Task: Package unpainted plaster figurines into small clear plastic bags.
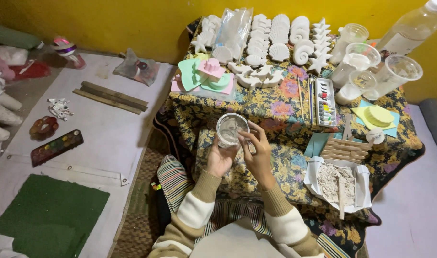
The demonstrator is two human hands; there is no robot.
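My left hand (219,160) holds a clear plastic cup (231,128) from below, over the near edge of the low table covered in a floral cloth (275,110). The cup has whitish liquid or residue inside. My right hand (258,152) touches the cup's right side, with its fingers at the rim. Both sleeves are beige and white striped.
White plaster shells and starfish (275,40) fill the table's far side, beside pastel moulds (206,74). A paint set (325,102), brushes, clear cups (366,67), a bottle (412,28), wooden sticks (345,148) and a powder bag (337,184) lie right. Floor left: white sheet, green mat (48,217), paint palette (56,146).
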